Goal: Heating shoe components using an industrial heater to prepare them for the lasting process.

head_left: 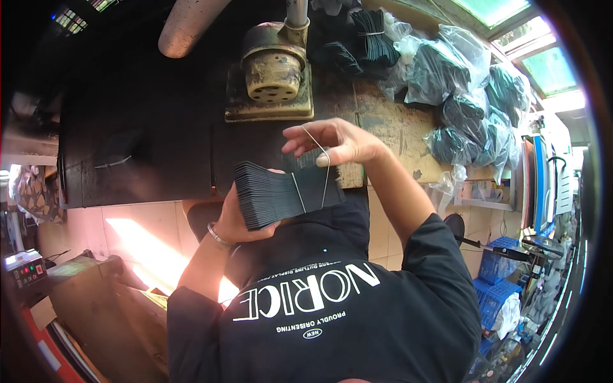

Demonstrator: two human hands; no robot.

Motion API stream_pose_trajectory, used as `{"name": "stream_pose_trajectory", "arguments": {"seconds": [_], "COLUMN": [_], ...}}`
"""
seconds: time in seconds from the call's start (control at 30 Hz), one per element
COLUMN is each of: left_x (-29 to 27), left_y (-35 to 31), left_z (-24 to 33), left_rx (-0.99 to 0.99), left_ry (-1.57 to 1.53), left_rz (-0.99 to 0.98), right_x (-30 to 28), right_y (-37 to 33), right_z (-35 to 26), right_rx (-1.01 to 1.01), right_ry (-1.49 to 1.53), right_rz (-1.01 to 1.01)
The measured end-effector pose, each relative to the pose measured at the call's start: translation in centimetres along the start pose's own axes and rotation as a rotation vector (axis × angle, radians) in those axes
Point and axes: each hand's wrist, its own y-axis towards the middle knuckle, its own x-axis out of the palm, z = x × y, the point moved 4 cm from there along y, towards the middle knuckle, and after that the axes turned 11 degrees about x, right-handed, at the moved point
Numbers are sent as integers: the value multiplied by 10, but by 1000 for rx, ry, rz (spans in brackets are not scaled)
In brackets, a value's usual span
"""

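Observation:
My left hand (231, 220) is wrapped round the near end of a thick stack of thin black pieces (268, 195), held above my lap at the table's front edge. One pale elastic band crosses the middle of the stack. A rubber band (328, 175) is stretched up from the stack's right part, hooked over the fingers and thumb of my right hand (345, 142). The right fingers are curled round the band, with the thumb pressing on it. What the stacked pieces are, I cannot make out.
A worn yellowish machine head (273, 73) stands on the dark table (147, 172). Another banded black bundle (118, 150) lies at left, and one more (373, 38) at the back. Clear plastic bags (440, 70) of black pieces fill the right. Blue baskets (500, 301) sit on the floor.

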Motion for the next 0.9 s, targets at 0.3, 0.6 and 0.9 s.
{"name": "stream_pose_trajectory", "arguments": {"seconds": [0.3, 0.6, 0.9], "left_x": [-11, -46, -46], "left_y": [5, -10, -16], "left_z": [-22, -54, -67], "left_rx": [79, -184, -242], "left_ry": [124, 28, -386], "left_rz": [107, 502, 835], "right_x": [26, 59, 46], "right_y": [24, 1, 17], "right_z": [71, 74, 84], "right_rx": [166, -35, -144], "right_ry": [126, 55, -118], "right_rz": [59, 148, 351]}}
